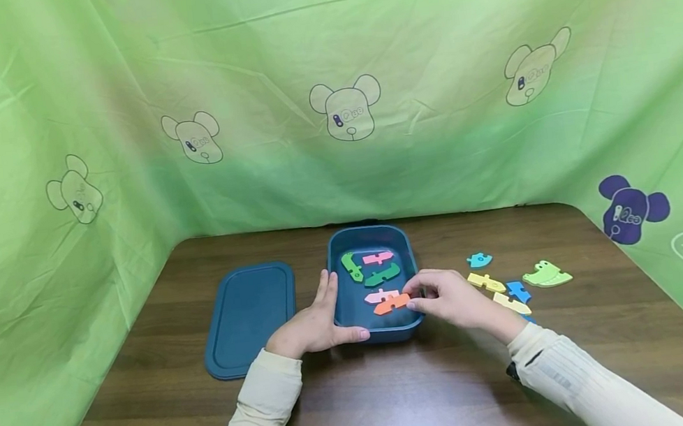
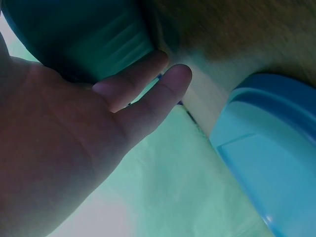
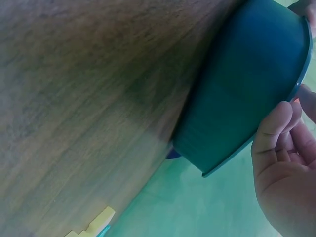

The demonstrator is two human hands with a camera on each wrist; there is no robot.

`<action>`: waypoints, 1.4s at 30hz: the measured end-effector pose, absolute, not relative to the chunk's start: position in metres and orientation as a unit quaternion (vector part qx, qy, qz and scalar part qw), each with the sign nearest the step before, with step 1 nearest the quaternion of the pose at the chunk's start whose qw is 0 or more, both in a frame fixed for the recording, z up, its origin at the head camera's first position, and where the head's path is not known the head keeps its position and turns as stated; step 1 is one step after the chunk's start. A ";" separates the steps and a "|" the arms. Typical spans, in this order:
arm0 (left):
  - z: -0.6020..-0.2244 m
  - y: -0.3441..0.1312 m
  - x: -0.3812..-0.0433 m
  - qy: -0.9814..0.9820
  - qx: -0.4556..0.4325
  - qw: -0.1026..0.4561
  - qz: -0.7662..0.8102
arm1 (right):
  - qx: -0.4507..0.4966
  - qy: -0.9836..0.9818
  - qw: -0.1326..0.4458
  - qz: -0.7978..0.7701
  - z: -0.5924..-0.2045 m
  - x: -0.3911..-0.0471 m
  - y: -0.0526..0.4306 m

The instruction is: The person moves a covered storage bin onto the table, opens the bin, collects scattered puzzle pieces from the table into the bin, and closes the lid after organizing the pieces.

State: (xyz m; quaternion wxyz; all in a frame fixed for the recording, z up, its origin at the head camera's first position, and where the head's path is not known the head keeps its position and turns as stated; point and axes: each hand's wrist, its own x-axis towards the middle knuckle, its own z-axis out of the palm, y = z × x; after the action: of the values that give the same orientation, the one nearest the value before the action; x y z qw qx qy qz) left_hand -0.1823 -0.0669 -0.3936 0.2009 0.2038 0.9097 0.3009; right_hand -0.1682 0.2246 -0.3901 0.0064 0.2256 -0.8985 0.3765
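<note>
A dark blue box [image 1: 381,336] stands on the table with several foam puzzle pieces in it. My right hand [image 1: 452,299] reaches over the box's right rim and pinches an orange puzzle piece [image 1: 392,304] between thumb and fingers. Just behind that piece lies a pink piece [image 1: 380,296]. Farther back in the box are a dark green piece [image 1: 382,275], a light green piece [image 1: 351,268] and another pink piece [image 1: 378,258]. My left hand [image 1: 319,324] rests against the box's left side, fingers straight, thumb along the front rim.
Left of the box lies its flat blue lid [image 1: 251,318]. To the right are a light green crocodile-head piece [image 1: 547,274], a light blue piece [image 1: 480,260], yellow pieces [image 1: 486,282] and a blue piece [image 1: 519,291]. A green printed cloth [image 1: 351,184] hangs behind the table.
</note>
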 end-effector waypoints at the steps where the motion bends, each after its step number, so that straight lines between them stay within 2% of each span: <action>1: -0.394 -0.067 -0.182 0.910 0.204 0.201 0.301 | 0.227 -0.899 0.009 0.375 -0.390 -0.168 0.224; 17: -0.396 -0.069 -0.182 0.911 0.194 0.201 0.304 | 0.201 -0.913 0.045 0.352 -0.391 -0.168 0.221; 23: -0.396 -0.069 -0.182 0.912 0.192 0.201 0.303 | 0.179 -0.913 0.096 0.355 -0.392 -0.174 0.236; 31: -0.396 -0.070 -0.182 0.911 0.192 0.203 0.303 | 0.149 -0.924 0.119 0.332 -0.387 -0.184 0.274; 36: -0.394 -0.068 -0.182 0.911 0.191 0.206 0.302 | 0.114 -0.937 0.109 0.310 -0.384 -0.186 0.303; 42: -0.393 -0.067 -0.183 0.911 0.191 0.207 0.301 | 0.070 -0.955 0.065 0.282 -0.382 -0.176 0.335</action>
State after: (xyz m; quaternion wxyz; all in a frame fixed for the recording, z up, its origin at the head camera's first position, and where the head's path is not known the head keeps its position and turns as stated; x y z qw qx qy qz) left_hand -0.1832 -0.0667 -0.3931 0.2067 0.1907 0.9113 0.3006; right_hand -0.1756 0.3351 -0.3822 0.0654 0.0696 -0.9545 0.2824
